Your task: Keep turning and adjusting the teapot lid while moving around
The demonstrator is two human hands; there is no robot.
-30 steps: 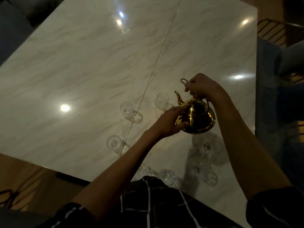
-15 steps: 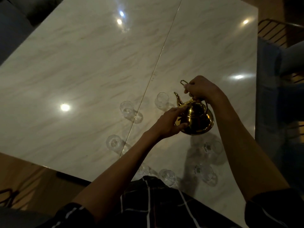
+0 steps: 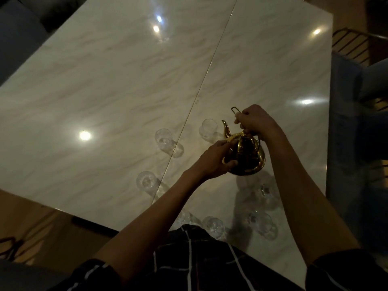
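Dim home dining room, marble table [image 3: 126, 85] set with glasses [image 3: 167, 139], gold teapot [image 3: 247, 158], cushioned chairs [image 3: 352, 127].

Dim, warm-toned view with murky grain. Overhead lamps glare as bright spots on the glossy marble table [image 3: 105, 85] at nine, twelve and two o'clock. Soft arm shadows fall toward five o'clock. Edges bow with wide-angle distortion.

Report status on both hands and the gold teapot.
Right hand grips the handle of the gold teapot, left hand holds its body. Teapot held above the marble table. Clear glasses ring it.
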